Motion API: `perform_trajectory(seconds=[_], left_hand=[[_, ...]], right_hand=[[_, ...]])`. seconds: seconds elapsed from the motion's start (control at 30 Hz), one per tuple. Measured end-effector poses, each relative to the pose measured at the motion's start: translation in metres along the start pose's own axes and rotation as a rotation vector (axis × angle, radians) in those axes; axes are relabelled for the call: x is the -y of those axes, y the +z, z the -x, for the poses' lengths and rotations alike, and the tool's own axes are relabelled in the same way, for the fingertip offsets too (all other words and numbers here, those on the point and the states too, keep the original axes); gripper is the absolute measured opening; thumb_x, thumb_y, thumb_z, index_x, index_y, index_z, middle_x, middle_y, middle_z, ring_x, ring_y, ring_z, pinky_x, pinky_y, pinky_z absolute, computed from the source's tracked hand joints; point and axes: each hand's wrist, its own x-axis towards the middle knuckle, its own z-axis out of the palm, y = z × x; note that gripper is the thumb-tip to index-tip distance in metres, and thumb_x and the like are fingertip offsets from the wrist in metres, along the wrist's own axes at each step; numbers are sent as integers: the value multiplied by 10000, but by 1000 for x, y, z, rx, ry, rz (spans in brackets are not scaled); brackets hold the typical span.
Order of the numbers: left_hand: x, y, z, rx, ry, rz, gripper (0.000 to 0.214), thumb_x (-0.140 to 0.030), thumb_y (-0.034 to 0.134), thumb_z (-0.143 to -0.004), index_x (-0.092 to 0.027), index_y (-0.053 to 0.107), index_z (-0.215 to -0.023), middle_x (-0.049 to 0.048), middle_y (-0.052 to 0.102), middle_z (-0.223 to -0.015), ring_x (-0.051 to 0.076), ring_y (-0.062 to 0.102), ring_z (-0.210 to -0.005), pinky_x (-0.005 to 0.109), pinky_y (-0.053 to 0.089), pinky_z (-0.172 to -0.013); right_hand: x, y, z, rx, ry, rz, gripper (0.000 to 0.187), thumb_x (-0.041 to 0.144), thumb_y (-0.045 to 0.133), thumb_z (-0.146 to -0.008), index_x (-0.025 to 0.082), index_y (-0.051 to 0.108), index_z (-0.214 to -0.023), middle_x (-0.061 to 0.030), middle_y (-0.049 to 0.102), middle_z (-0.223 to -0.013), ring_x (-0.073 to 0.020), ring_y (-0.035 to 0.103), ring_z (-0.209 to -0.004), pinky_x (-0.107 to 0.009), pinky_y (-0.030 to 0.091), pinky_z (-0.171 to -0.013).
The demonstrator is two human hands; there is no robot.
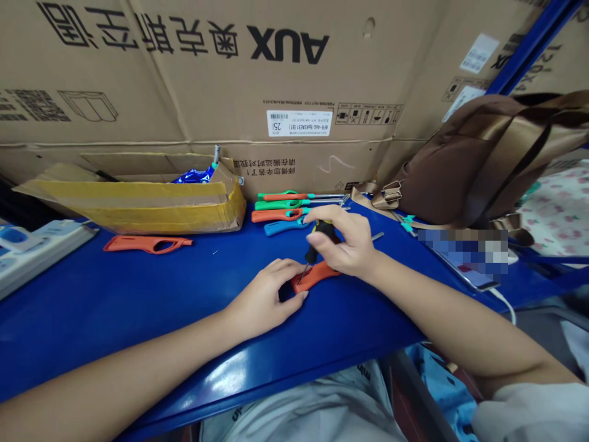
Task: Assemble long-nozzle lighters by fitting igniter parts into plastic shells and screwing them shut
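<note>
My right hand (346, 242) grips a short screwdriver (311, 255) with a black and yellow handle. Its shaft points down, and the tip meets an orange lighter body (317, 277) lying on the blue table (193, 319). At the left end of that lighter, my left hand (267, 298) pinches it between thumb and fingers. Just behind my right hand lie several long-necked lighters: a blue one (281, 228), an orange one (276, 215) and a green one (280, 204) among them. A separate orange lighter shell (146, 244) rests to the left.
A yellow-taped cardboard box (151, 205) stands at the back left, beside a white power strip (41, 248). Big cartons (193, 80) form the back wall. At right are a brown bag (451, 159) and a phone (469, 264) with a white cable.
</note>
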Motion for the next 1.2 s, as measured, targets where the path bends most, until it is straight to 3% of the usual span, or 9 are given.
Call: perform_trajectory(seconds=[0.1, 0.2, 0.4, 0.5, 0.6, 0.7, 0.9, 1.07, 1.2], left_hand=[[-1, -1, 0, 13, -7, 15, 324, -194, 656, -912, -172, 666, -1235, 80, 710, -1189, 232, 630, -1084, 397, 493, -1008], [0, -1, -1, 14, 0, 7, 296, -186, 650, -910, -172, 670, -1205, 74, 717, -1148, 231, 634, -1056, 397, 502, -986], [-1, -1, 0, -9, 22, -22, 264, -182, 655, -897, -193, 665, -1161, 63, 714, -1115, 228, 645, -1027, 391, 516, -951], [-3, -2, 0, -5, 17, -29, 140, -201, 640, -907, -188, 681, -1040, 53, 709, -1022, 215, 639, -947, 372, 528, -898], [-2, -2, 0, 0, 8, -39, 164, -199, 635, -903, -191, 677, -1061, 56, 715, -1031, 223, 644, -956, 376, 526, -893], [0, 0, 1, 2, 5, -31, 236, -180, 645, -894, -199, 663, -1129, 56, 723, -1090, 231, 651, -1004, 392, 512, -939], [0, 0, 2, 7, 6, -15, 116, -202, 621, -917, -172, 680, -1011, 84, 705, -1074, 248, 639, -1025, 402, 515, -927], [4, 2, 3, -24, 34, -12, 183, -188, 634, -906, -196, 674, -1085, 63, 720, -1084, 235, 654, -1018, 391, 516, -937], [1, 0, 1, -11, 30, -7, 157, -193, 632, -910, -192, 675, -1061, 61, 711, -1080, 225, 641, -998, 383, 515, -930]], right_hand=[[-1, 0, 2, 140, 95, -188, 352, 310, 316, -1076, 167, 549, -1298, -67, 715, -999, -128, 671, -729, -284, 579, -698], [1, 4, 3, 107, 207, -255, 305, 320, 423, -1057, 176, 550, -1293, -33, 701, -926, -108, 648, -670, -239, 558, -624], [-1, 2, 6, -87, -158, -1, 278, 377, 695, -911, 202, 662, -1125, -21, 750, -871, -141, 706, -701, -247, 583, -666], [3, 3, 7, 44, -52, -192, 387, 279, 438, -1025, 161, 552, -1375, -74, 749, -1001, -158, 732, -831, -289, 607, -725], [8, 7, 7, -1, 47, -178, 315, 266, 572, -983, 186, 593, -1287, -72, 743, -1055, -135, 714, -761, -249, 588, -630], [7, 8, 7, -133, -64, 5, 353, 354, 813, -822, 207, 644, -1094, -28, 750, -912, -137, 690, -669, -241, 576, -596], [12, 6, 8, 74, -68, -175, 387, 250, 401, -1023, 133, 542, -1363, -114, 732, -1095, -192, 730, -937, -347, 616, -808], [16, 8, 6, -92, -162, 20, 295, 252, 742, -863, 193, 633, -1130, -32, 751, -878, -151, 701, -702, -252, 578, -650], [11, 6, 7, -4, -144, -6, 305, 277, 518, -973, 168, 602, -1246, -73, 732, -934, -191, 716, -838, -314, 594, -721]])
